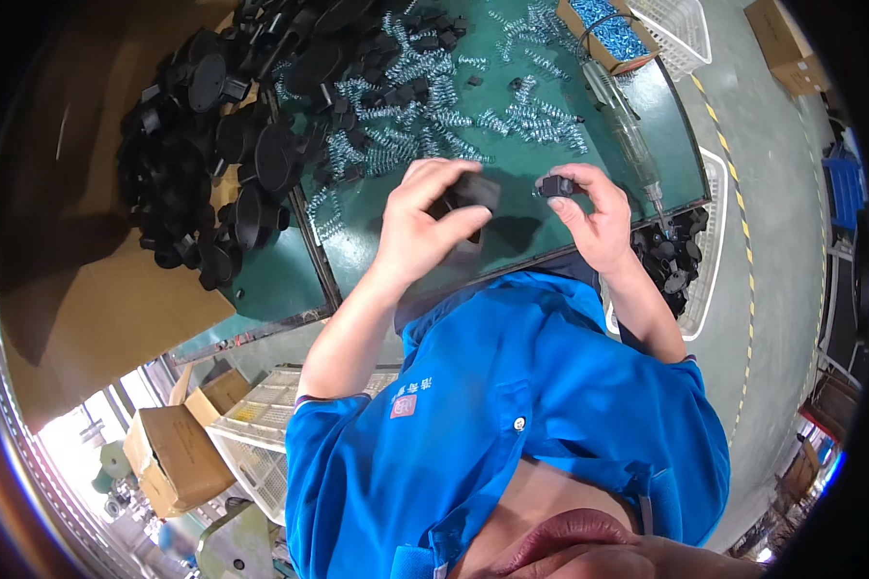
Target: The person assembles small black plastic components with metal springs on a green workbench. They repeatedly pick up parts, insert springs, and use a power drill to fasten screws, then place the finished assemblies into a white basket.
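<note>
Over the near part of the green worktable [357,253], my left hand [417,217] grips a dark plastic part [475,195] between thumb and fingers; much of it is hidden by the hand. To its right, my right hand [601,214] pinches a small black block [554,186] between thumb and fingertips. The two pieces are apart. Beyond my hands lie many loose metal coil springs [410,145], with another heap of springs [541,124] farther right. Small black blocks [396,95] are mixed among them.
Black plastic parts [251,145] are heaped at the left on brown cardboard [97,280]. A power screwdriver [623,125] lies at the right, below a box of blue screws [612,34]. White crates [710,207] stand beside the table; one holds black parts [674,259].
</note>
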The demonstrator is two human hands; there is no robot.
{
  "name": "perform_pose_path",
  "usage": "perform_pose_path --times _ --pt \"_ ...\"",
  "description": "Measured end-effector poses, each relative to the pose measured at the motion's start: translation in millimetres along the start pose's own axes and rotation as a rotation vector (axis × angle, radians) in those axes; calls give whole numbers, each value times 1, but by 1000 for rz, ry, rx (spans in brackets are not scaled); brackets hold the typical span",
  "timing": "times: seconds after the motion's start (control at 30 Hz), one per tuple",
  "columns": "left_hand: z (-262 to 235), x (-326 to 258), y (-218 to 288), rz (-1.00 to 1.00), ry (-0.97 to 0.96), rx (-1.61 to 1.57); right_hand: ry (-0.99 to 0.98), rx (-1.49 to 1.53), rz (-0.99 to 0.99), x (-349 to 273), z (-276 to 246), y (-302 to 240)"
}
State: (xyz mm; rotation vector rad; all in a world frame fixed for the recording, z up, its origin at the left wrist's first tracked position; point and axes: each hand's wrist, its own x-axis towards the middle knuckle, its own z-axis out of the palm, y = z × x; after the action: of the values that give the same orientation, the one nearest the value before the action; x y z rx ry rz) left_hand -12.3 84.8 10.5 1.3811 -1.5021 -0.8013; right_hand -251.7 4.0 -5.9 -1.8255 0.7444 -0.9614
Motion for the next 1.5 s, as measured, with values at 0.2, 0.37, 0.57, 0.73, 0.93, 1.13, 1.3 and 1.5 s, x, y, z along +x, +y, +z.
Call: perform_pose_path --times 0.2,0.37,0.57,0.73,0.93,1.13,1.3,1.5 --pt "53 -24 8 -632 100 -1359 88 -58 -313 17 25 -20" --pt "64 -28 18 -674 131 -1516 108 -209 -451 24 32 -26" --pt "58 -25 15 -490 85 -1470 62 -229 -214 14 20 -37" --pt "54 -20 7 -410 139 -1164 -94 -443 -213 17 0 -55" --pt "47 -9 13 -381 30 -832 -265 -627 -118 19 -14 -62" --pt "50 -6 25 -453 6 -1014 -137 -487 -149 14 -10 -56" --pt "59 -3 23 -446 24 -1009 43 -217 -181 4 2 -24" --pt "33 17 12 -196 -299 -28 -169 -432 -368 9 -10 15"
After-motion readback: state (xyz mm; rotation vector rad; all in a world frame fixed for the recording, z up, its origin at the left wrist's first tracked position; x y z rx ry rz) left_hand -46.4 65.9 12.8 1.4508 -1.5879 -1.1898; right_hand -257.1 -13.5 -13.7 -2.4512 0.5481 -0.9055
